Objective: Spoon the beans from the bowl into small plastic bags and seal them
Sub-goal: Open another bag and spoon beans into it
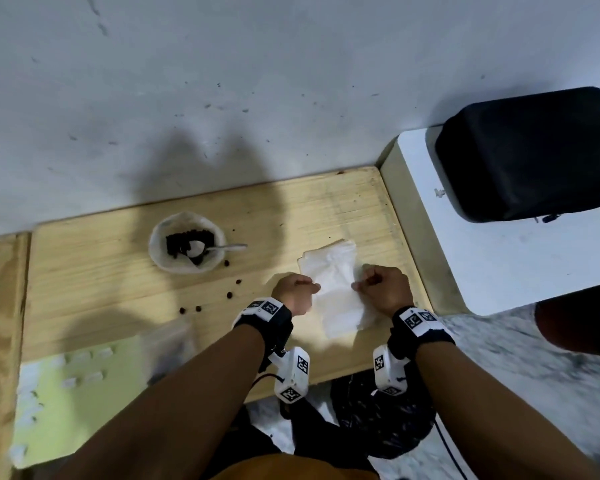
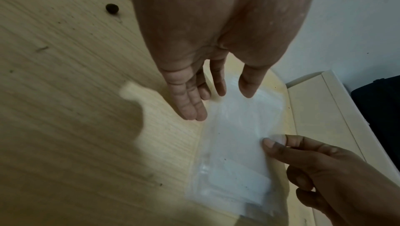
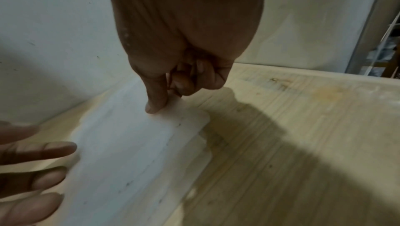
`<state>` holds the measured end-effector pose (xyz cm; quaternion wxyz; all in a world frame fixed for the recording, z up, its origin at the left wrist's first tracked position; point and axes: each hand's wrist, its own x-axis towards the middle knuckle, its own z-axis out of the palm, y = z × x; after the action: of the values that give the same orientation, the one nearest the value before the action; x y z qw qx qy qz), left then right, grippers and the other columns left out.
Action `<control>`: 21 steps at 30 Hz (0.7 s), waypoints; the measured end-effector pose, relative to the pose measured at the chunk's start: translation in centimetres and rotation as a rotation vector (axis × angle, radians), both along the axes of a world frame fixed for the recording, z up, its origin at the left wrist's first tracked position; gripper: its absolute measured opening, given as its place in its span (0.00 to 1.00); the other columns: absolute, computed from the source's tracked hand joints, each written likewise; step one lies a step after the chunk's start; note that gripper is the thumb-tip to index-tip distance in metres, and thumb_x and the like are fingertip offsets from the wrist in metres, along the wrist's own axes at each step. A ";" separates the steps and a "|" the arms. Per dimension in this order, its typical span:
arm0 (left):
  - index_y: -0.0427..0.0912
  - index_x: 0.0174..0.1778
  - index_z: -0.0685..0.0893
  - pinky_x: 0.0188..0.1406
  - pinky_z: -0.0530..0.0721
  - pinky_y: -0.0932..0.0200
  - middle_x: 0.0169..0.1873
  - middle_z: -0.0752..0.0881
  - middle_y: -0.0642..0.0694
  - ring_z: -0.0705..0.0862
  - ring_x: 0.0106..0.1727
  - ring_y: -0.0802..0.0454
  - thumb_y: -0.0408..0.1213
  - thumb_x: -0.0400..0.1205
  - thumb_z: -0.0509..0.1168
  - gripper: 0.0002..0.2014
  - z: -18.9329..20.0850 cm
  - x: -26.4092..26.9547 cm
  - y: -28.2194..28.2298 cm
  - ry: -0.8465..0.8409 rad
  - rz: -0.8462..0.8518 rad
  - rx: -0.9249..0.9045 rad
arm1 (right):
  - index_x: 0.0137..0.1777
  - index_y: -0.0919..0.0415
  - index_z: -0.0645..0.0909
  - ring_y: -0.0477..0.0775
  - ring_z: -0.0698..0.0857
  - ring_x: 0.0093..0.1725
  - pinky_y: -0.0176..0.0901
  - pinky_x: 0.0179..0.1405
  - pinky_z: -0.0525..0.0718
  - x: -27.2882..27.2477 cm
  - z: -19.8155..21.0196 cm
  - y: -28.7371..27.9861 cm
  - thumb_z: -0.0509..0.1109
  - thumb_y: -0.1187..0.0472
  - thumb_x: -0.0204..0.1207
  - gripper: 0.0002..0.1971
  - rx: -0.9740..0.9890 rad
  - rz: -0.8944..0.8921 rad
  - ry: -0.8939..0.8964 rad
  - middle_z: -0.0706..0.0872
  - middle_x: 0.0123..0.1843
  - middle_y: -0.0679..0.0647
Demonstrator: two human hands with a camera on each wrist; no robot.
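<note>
A white bowl (image 1: 160, 252) with dark beans (image 1: 187, 237) and a metal spoon (image 1: 222, 248) stands at the back of the wooden table (image 1: 101, 271). To its right lies a small stack of clear plastic bags (image 1: 333, 292). My left hand (image 1: 305, 293) is at the stack's left edge with straight fingers (image 2: 190, 109) that grip nothing. On the right edge, my right hand (image 1: 361, 285) pinches the top bag (image 2: 236, 135) between thumb (image 3: 154, 104) and forefinger. The bags (image 3: 129, 144) look empty.
Several loose beans (image 1: 229, 295) lie scattered between bowl and hands. A pale green sheet (image 1: 94, 410) with small white pieces covers the near left corner. A black case (image 1: 527, 154) sits on a white surface (image 1: 499, 265) to the right. A wall (image 1: 257, 81) stands right behind the table.
</note>
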<state>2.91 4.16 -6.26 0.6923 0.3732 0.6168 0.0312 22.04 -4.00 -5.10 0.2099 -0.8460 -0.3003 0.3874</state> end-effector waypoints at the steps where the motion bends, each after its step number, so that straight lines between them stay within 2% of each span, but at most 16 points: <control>1: 0.49 0.40 0.81 0.33 0.72 0.62 0.40 0.82 0.45 0.76 0.30 0.49 0.35 0.77 0.73 0.06 0.1 0.0 0.0 -0.001 -0.004 -0.001 | 0.50 0.54 0.91 0.53 0.87 0.55 0.42 0.61 0.83 0.1 0.1 -0.2 0.83 0.58 0.69 0.11 0.016 -0.001 -0.007 0.91 0.51 0.50; 3: 0.48 0.44 0.82 0.32 0.73 0.62 0.41 0.82 0.45 0.76 0.30 0.49 0.34 0.77 0.72 0.06 0.3 0.0 0.1 -0.008 -0.014 0.002 | 0.51 0.54 0.92 0.53 0.88 0.55 0.44 0.61 0.84 0.2 0.5 -0.5 0.81 0.58 0.71 0.08 0.058 -0.012 -0.022 0.92 0.53 0.50; 5: 0.46 0.51 0.83 0.31 0.74 0.62 0.43 0.82 0.45 0.77 0.32 0.48 0.34 0.78 0.71 0.08 0.7 -0.2 0.1 -0.008 -0.039 0.023 | 0.44 0.49 0.91 0.50 0.87 0.51 0.42 0.57 0.83 0.3 0.7 -0.8 0.81 0.59 0.72 0.04 0.111 -0.030 -0.005 0.92 0.49 0.48; 7: 0.47 0.54 0.85 0.32 0.75 0.61 0.44 0.83 0.46 0.78 0.35 0.47 0.34 0.78 0.71 0.10 1.3 -0.3 0.0 -0.011 -0.059 0.084 | 0.34 0.47 0.87 0.47 0.85 0.44 0.39 0.51 0.80 0.4 1.1 -0.7 0.80 0.63 0.73 0.11 0.164 -0.022 0.027 0.89 0.40 0.45; 9: 0.49 0.52 0.87 0.37 0.77 0.60 0.48 0.83 0.47 0.80 0.42 0.47 0.35 0.77 0.72 0.09 2.0 -0.5 -0.1 -0.022 -0.052 0.176 | 0.29 0.51 0.82 0.46 0.80 0.36 0.37 0.43 0.78 0.2 2.1 -0.4 0.78 0.68 0.74 0.16 0.187 -0.040 0.152 0.82 0.31 0.42; 11: 0.50 0.50 0.88 0.46 0.81 0.57 0.54 0.82 0.47 0.82 0.50 0.49 0.35 0.76 0.73 0.09 2.8 -0.9 -0.1 -0.065 -0.014 0.251 | 0.27 0.53 0.77 0.44 0.73 0.26 0.31 0.28 0.74 -0.3 3.5 -0.1 0.76 0.71 0.76 0.20 0.177 -0.041 0.298 0.77 0.23 0.37; 13: 0.51 0.48 0.89 0.54 0.82 0.52 0.57 0.83 0.47 0.83 0.57 0.50 0.35 0.76 0.73 0.08 3.6 -1.4 0.0 -0.081 -0.004 0.332 | 0.29 0.58 0.74 0.45 0.66 0.21 0.32 0.19 0.64 -0.6 4.4 0.3 0.75 0.68 0.78 0.18 0.151 -0.012 0.411 0.74 0.23 0.39; 15: 0.49 0.46 0.90 0.50 0.83 0.55 0.53 0.85 0.46 0.84 0.53 0.52 0.31 0.77 0.70 0.08 4.4 -2.2 0.4 -0.087 0.022 0.423 | 0.38 0.61 0.75 0.47 0.62 0.23 0.34 0.20 0.60 -1.4 4.9 0.7 0.77 0.65 0.77 0.12 0.098 0.074 0.464 0.68 0.27 0.50; 17: 0.45 0.45 0.90 0.42 0.80 0.62 0.48 0.87 0.46 0.83 0.46 0.56 0.25 0.77 0.68 0.10 5.0 -3.4 0.9 -0.085 0.019 0.520 | 0.38 0.61 0.73 0.47 0.64 0.24 0.34 0.21 0.63 -2.7 5.4 1.5 0.78 0.67 0.74 0.15 0.067 0.148 0.467 0.66 0.30 0.53; 19: 0.45 0.42 0.89 0.41 0.78 0.65 0.46 0.89 0.45 0.83 0.42 0.58 0.23 0.77 0.67 0.12 5.6 -4.9 1.4 -0.083 -0.029 0.608 | 0.43 0.65 0.80 0.46 0.75 0.29 0.30 0.26 0.74 -4.4 6.2 2.5 0.80 0.70 0.71 0.10 0.136 0.151 0.385 0.77 0.34 0.52; 21: 0.50 0.38 0.88 0.36 0.79 0.66 0.40 0.88 0.44 0.81 0.33 0.63 0.24 0.78 0.68 0.14 6.1 -6.9 1.9 -0.090 -0.110 0.647 | 0.53 0.58 0.87 0.43 0.83 0.39 0.29 0.39 0.80 -5.9 7.1 3.7 0.81 0.69 0.69 0.14 0.255 0.126 0.295 0.85 0.42 0.48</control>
<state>-3.94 6.07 -0.16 0.5649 0.6050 0.5227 0.2044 16.19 -0.31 2.04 0.3324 -0.7263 -0.3650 0.4783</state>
